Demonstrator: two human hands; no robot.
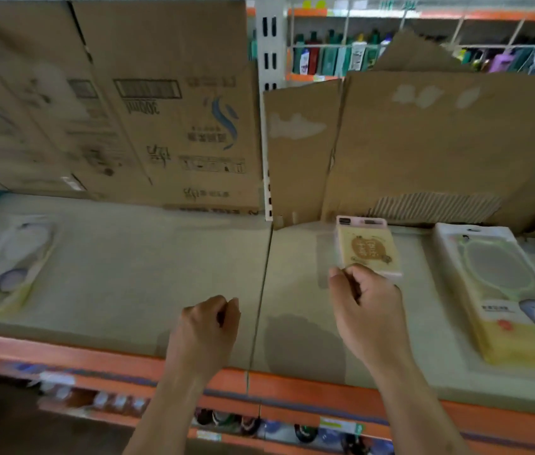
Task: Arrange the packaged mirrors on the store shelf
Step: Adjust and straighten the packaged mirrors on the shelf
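Shelf (128, 274): a broad beige deck with an orange front edge, split by a seam running near to far about mid-frame.

Cardboard boxes (128, 93): stood along the far left of the deck, with printed faces and a barcode (print too blurred to read).

Cardboard sheets (440, 142): plain brown, leaned upright along the far right, with pale torn patches.

White upright post (269, 44): slotted, rose between the boxes and the sheets.

Large mirror pack (502, 290): lay flat on the right of the deck, long axis near to far, with a clear front over a green oval rim and a yellow card at the near end.

Second mirror pack (7, 267): lay flat at the far left edge of view, heavily blurred, well apart from the others.

Right hand (371, 303): right of the seam, fingers curled round the near end of the small mirror pack (369, 247), which had a pink rim and a tan-yellow card. The pack tilted away toward the sheets, just left of the large pack. Whether its far end touched the deck, I could not tell.

Left hand (208, 326): just left of the seam, over the near deck, fingers curled in, holding nothing.

Bottles (325, 54): rows on a distant rack, beyond the sheets.
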